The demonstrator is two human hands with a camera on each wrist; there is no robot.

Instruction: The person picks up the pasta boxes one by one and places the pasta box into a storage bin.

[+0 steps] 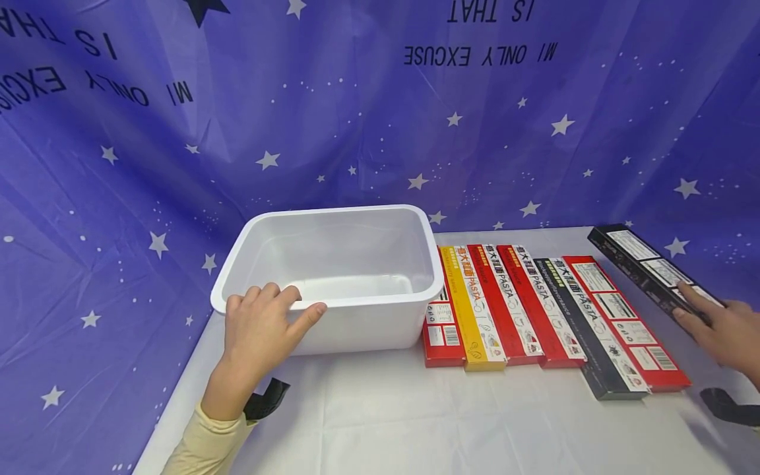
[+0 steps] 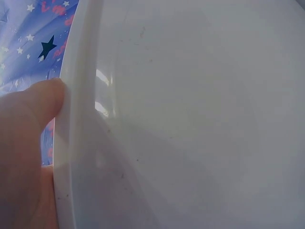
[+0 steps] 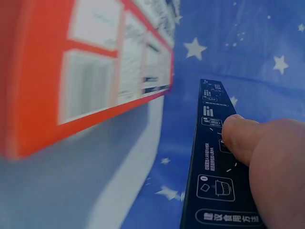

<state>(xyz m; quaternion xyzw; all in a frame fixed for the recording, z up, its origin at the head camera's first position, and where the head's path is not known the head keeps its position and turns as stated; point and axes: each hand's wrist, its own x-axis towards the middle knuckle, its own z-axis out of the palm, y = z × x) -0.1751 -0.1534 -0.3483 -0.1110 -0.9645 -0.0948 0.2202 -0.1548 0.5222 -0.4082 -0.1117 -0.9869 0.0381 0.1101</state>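
A white plastic bin (image 1: 356,316) stands on the table, its inside bare in the head view. My left hand (image 1: 261,326) grips the bin's near rim, fingers hooked over the edge; in the left wrist view the thumb (image 2: 47,98) lies against that rim. At the far right, my right hand (image 1: 724,330) holds a long black pasta box (image 1: 647,264), tilted and raised above the table. In the right wrist view the thumb (image 3: 243,138) presses on the box's printed narrow side (image 3: 214,186). The fingers behind the box are hidden there.
Right of the bin lies a row of pasta boxes: a yellow one (image 1: 475,310), a black one (image 1: 588,323) and several red ones, including one at the right end (image 1: 623,323). A purple star-printed cloth (image 1: 356,132) hangs behind the white-covered table (image 1: 380,422).
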